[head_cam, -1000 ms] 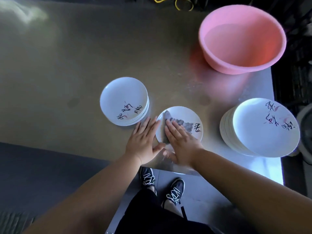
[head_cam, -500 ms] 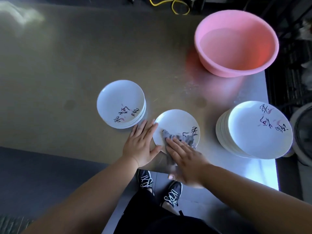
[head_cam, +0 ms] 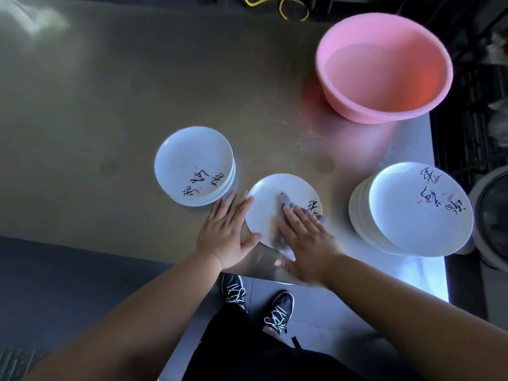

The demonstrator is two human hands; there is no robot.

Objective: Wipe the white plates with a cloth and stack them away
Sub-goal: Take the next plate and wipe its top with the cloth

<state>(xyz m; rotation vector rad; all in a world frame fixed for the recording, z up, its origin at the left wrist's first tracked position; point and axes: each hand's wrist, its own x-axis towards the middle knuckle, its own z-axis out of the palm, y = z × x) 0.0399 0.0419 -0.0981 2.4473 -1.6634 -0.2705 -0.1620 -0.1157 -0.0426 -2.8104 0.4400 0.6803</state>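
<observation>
From the head camera I am seeing the right hand pushing the grey cloth further onto the single plate than half a second ago, so it is now covering more of the black lettering. The left hand is staying where it was, on the plate's left rim. Both hands are lying flat with straight fingers. The right is pressing the cloth down rather than gripping it, and the left is bracing the plate with its thumb at the near edge. I am counting one loose plate near the front edge of the metal table and two stacks. The left stack is sitting just beside the left fingertips and the taller right stack is standing apart on the right. I cannot count the plates within either stack. One pink basin is standing at the far right, holding what looks like water. Two dark shoes are showing below the table edge.
</observation>
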